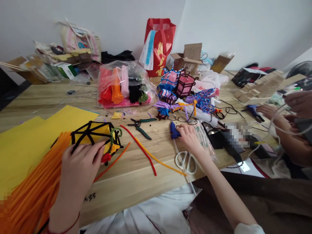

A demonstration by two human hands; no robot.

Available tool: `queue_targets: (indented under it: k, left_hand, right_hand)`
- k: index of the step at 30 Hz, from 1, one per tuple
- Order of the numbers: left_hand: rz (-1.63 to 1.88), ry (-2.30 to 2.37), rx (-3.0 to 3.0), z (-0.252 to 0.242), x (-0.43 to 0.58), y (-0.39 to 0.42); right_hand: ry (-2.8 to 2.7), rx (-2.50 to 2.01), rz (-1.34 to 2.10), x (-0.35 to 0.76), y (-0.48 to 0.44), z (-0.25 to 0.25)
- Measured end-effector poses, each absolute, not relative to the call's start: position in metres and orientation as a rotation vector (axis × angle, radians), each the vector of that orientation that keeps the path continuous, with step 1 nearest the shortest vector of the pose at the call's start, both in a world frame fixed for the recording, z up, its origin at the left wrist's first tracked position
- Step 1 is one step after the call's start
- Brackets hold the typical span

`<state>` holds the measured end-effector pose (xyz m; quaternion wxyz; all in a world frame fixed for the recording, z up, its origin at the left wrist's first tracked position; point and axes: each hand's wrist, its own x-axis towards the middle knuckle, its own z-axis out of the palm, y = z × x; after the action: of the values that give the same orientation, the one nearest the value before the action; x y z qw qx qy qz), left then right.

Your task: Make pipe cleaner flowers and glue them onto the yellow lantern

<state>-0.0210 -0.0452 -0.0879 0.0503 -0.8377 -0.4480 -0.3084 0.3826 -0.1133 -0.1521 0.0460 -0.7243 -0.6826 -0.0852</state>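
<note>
My left hand is closed at the near side of a small lantern with a black pipe-cleaner frame and yellow panels. A curled green pipe cleaner, a yellow piece and a red piece sit at the lantern's right end, by my fingertips. My palm hides part of the grip. On the right, my right hand is closed around the handle of a blue glue gun lying on the table. A long pale stick runs from the gun toward the table edge, across white-handled scissors.
Orange pipe cleaners lie at left over yellow sheets. Loose red and yellow pipe cleaners and green-handled pliers lie between my hands. Behind are a bag of pipe cleaners and pink lanterns. Another person's hands work at right.
</note>
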Motion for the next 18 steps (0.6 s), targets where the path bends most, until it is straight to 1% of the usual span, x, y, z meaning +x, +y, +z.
queue_targets:
  k: [4, 6, 11, 15, 18]
  left_hand:
    - [-0.888, -1.337, -2.536, -0.093, -0.023, -0.044]
    - [-0.868, -1.325, -2.523, -0.096, -0.025, -0.044]
    - [-0.819, -1.321, -2.51, -0.1, -0.025, -0.043]
    - [-0.826, -1.352, -2.542, -0.099, -0.026, -0.041]
    - [-0.919, -1.382, -2.543, -0.099, -0.031, -0.039]
  right_hand:
    - [-2.05, -2.185, -0.323, 0.381, -0.117, -0.147]
    - [-2.046, -2.181, -0.29, 0.386, -0.115, -0.143]
    - [-2.161, -2.159, -0.024, 0.39, -0.096, -0.145]
    - [-2.03, -2.198, 0.156, 0.39, -0.078, -0.154]
    - [-1.89, -2.071, 0.374, 0.401, -0.079, -0.15]
